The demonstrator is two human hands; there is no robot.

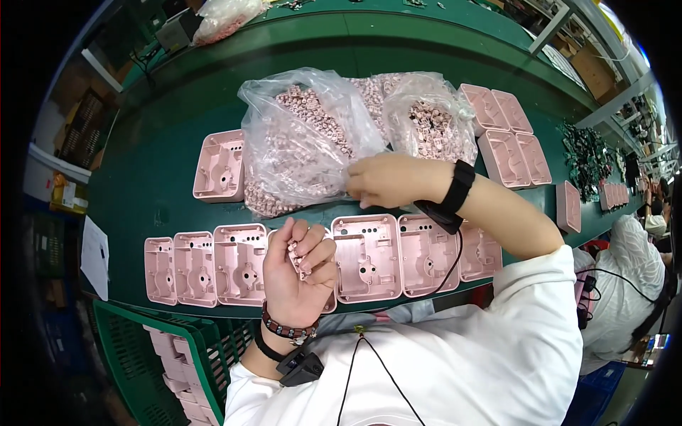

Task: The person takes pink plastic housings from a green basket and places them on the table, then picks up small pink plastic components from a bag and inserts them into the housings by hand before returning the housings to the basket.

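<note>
**Remote desk check: how far along is the work?**
Part-way, I judge from my distant post. Seven pink housings (367, 259) stand in a row along the near edge of the desk (156, 192), open side up, one partly covered by the left hand (300, 273). I cannot confirm that any has been fitted. Plenty of stock appears to remain: the large clear bag (298, 167) is bulky, and the smaller clear bag (430, 135) beside it is well filled.

**And the small pink parts (297, 263)?**
Some lie in the left palm, held under curled fingers; the rest are heaped in the bags. The right hand (391, 179) is at the large bag's near right side, fingers bent. Whether they pinch film or a part, I cannot tell (the hand's own back blocks my line of sight).

**Materials?**
The housings look like matt moulded plastic: shallow rounded boxes with internal posts, a round opening in the floor and a line of small holes. The parts seem to be the same pink plastic, chunky and irregular. The bags are thin, creased, glossy film. The crate (142, 317) below is green, rigid and slotted.
</note>
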